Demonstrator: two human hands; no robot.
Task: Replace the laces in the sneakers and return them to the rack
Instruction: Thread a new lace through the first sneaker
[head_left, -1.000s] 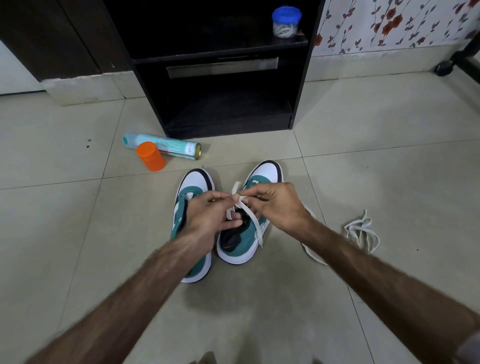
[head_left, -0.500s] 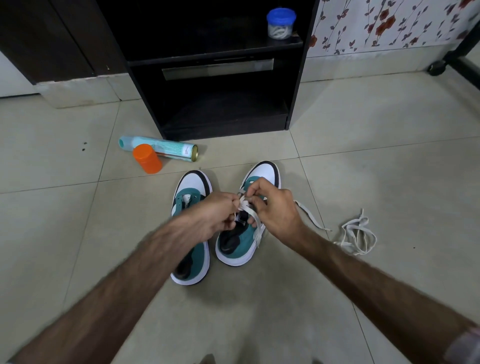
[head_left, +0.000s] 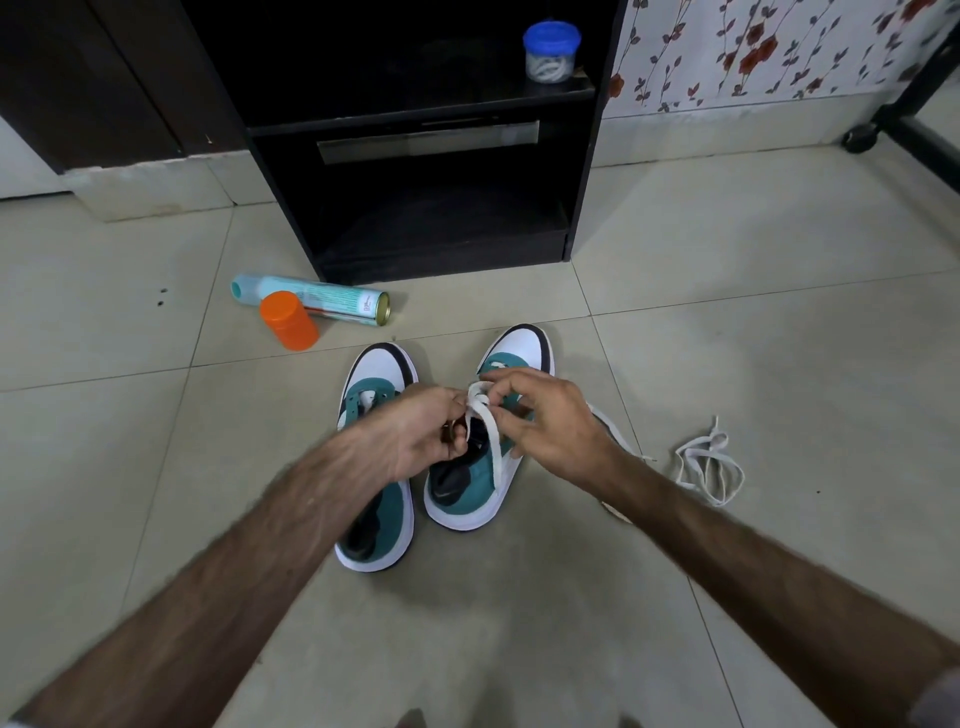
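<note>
Two teal, white and black sneakers stand side by side on the tiled floor. The left sneaker (head_left: 375, 525) has bare eyelets. Over the right sneaker (head_left: 480, 480), my left hand (head_left: 415, 434) and my right hand (head_left: 550, 426) both pinch a white lace (head_left: 491, 431) at the upper eyelets. One end of that lace trails down the sneaker's side, and another part runs off to the right behind my right wrist. A second white lace (head_left: 709, 465) lies bunched on the floor to the right. The black rack (head_left: 431, 228) stands behind the sneakers with its low shelf bare.
A teal spray can (head_left: 317, 299) lies on its side left of the rack, with an orange cap (head_left: 288, 320) in front of it. A blue-lidded jar (head_left: 550, 50) sits on the rack's upper shelf. A black frame with a caster (head_left: 860, 137) stands at the far right.
Both hands have stayed on the lace over the right sneaker, working it at the eyelets. The right hand's fingers have spread and the lace's loop now stands up between the hands.
</note>
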